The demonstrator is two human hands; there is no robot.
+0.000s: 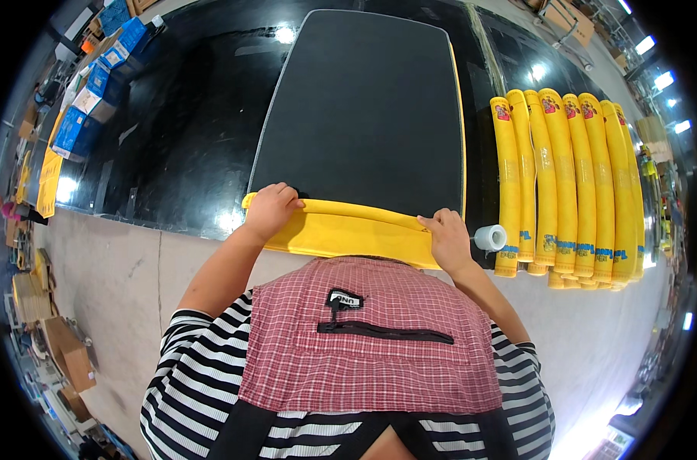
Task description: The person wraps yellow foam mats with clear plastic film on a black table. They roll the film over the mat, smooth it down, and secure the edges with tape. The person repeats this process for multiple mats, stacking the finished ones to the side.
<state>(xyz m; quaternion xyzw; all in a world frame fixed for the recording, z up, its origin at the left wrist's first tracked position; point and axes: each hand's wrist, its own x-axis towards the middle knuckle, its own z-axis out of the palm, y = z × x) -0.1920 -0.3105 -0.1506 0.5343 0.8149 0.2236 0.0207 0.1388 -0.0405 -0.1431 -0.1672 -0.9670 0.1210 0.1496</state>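
Observation:
A large mat (364, 115) lies on the black table in front of me, its dark grey underside facing up. Its near end is turned over toward the far side, so a yellow band (348, 231) shows, with a narrow curled lip along its far side. My left hand (272, 211) is closed on the left end of that lip, fingertips over the edge. At the right end, my right hand (448, 236) pinches the same fold between thumb and fingers. A white roll of tape (490, 238) sits on the table just right of my right hand.
Several rolled yellow mats (567, 184) lie side by side at the right, stacked in layers. Blue and white boxes (95, 88) line the table's far left edge. The table's near edge (134, 220) runs close to my body. A cardboard box (69, 353) stands on the floor at left.

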